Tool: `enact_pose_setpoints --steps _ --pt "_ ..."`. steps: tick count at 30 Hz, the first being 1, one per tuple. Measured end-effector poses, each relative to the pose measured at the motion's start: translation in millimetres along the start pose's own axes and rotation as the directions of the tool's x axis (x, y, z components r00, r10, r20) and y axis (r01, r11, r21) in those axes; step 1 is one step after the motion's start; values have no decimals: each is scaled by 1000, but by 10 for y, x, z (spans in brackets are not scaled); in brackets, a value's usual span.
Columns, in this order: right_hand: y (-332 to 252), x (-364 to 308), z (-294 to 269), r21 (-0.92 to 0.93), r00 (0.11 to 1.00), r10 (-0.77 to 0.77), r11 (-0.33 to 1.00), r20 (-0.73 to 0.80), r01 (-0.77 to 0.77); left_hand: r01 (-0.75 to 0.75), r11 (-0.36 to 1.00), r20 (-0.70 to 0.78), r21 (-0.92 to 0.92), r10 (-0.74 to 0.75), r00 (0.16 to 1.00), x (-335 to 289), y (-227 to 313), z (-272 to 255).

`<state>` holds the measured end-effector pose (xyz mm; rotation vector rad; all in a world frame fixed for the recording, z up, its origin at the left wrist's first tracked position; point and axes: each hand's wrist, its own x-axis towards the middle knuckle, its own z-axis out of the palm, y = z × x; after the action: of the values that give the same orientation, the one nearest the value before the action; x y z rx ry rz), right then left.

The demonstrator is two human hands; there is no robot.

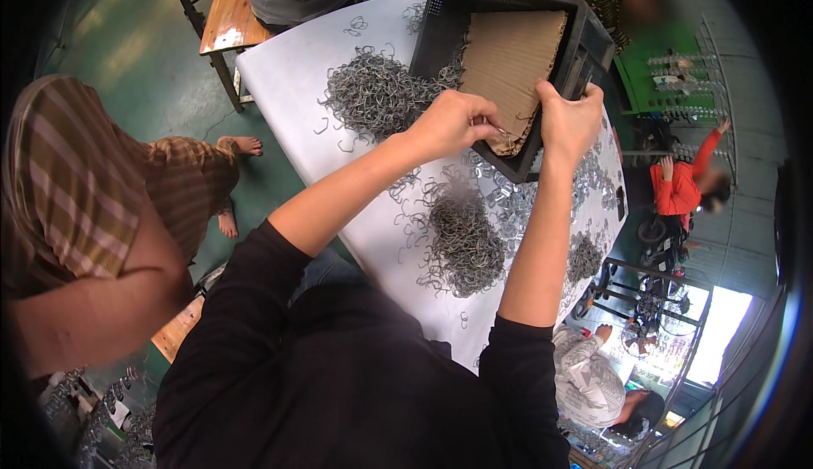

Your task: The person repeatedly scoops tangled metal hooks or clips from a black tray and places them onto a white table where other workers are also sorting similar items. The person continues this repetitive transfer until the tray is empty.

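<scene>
Head view: black crate (593, 46) holds brown cardboard (508, 63)

hemmed in ahead by the black crate (584, 54) and wire clip heaps (381, 92), with bare white surface (288, 71) open at the left.

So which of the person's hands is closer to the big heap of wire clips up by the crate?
Left. The left hand sits right beside the heap of wire clips; the right hand grips the black crate rim, farther away.
</scene>
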<state>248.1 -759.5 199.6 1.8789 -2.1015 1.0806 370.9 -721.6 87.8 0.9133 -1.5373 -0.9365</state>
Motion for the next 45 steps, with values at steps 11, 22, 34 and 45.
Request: enact_pose_setpoints --steps 11,22,34,45 --pt "-109 23 -17 -52 999 26 998 30 -25 312 921 -208 232 -266 941 109 -610 -245" --pt "-115 77 30 -55 1000 5 998 15 -4 -123 992 -78 9 123 989 278 81 70" --pt "-111 106 40 -62 1000 14 998 17 -13 92 968 -227 234 -37 973 124 -158 -24" --pt "-99 101 23 -32 1000 14 999 18 -13 70 965 -173 -251 -116 978 134 -17 99"
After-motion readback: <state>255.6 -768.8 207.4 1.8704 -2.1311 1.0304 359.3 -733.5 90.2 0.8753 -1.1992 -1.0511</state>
